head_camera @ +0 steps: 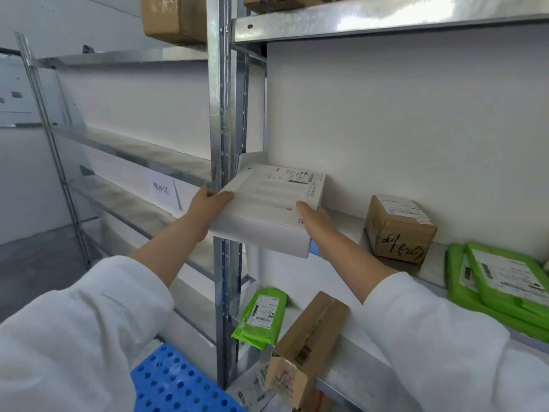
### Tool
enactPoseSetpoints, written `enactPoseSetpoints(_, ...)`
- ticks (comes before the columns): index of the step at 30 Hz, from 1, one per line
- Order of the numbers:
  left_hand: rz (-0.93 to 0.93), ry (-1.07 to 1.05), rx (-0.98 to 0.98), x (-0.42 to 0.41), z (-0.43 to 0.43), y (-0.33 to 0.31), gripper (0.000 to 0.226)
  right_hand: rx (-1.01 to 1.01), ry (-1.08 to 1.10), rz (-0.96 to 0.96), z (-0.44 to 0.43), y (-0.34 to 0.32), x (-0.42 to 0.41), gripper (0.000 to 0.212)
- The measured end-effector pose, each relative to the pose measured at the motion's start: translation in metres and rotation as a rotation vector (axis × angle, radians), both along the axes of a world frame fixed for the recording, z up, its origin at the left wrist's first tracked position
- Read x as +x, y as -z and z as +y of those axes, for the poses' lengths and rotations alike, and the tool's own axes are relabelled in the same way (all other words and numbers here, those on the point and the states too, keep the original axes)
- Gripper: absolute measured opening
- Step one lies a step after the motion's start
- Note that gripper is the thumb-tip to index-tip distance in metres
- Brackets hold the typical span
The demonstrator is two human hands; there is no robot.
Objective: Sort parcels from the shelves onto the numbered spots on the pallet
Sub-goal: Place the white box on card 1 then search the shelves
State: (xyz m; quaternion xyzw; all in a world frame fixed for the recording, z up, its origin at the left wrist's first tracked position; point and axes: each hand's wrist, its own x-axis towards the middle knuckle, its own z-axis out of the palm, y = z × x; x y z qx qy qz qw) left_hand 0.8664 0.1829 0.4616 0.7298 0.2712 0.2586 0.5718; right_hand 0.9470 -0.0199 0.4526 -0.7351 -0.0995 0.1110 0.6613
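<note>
Reaching forward in white sleeves (89,322), both hands hold a flat white parcel (267,203) at the left end of the middle shelf (341,217), its near end jutting past the edge. The left hand (209,203) grips the left corner, thumb on top. The right hand (316,223) clasps the right edge, thumb on the lid and fingers hidden beneath. The parcel is square and tilted, with a barcode label (300,176) toward one o'clock. Three green mailers show: two stacked (502,281) at four o'clock and one (261,316) at six. Four brown boxes show: one at three (398,230), one at six (309,346) and two overhead (172,19). A blue pallet (178,382) lies at seven.
</note>
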Motion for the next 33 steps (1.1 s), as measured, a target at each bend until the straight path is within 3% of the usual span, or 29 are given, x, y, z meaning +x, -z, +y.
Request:
enactPoseSetpoints(4,-0.091,-0.074,-0.056,-0.035,-0.033,-0.004,0.018,-0.069,-0.079,-0.118,-0.026,-0.002,-0.019,0.039)
enactPoseSetpoints(10,-0.230,-0.199,-0.144,-0.112,-0.082,-0.009,0.014,-0.060,-0.211,-0.308,-0.059,-0.009,-0.066,0.045)
enactPoseSetpoints(15,-0.328,-0.331,-0.410,-0.196,-0.106,0.021,0.039,0.019,-0.363,-0.414,-0.083,-0.003,-0.125,0.044)
enactPoseSetpoints(19,-0.360,-0.447,-0.527,-0.267,-0.138,0.056,0.022,-0.002,-0.509,-0.393,-0.085,0.021,-0.173,0.052)
enactPoseSetpoints(24,-0.390,-0.604,-0.492,-0.360,-0.159,0.086,0.029,0.027,-0.699,-0.323,-0.074,0.060,-0.236,0.041)
enactPoseSetpoints(33,-0.407,-0.819,-0.465,-0.485,-0.180,0.121,0.029,0.047,-0.934,-0.240,-0.053,0.102,-0.343,0.047)
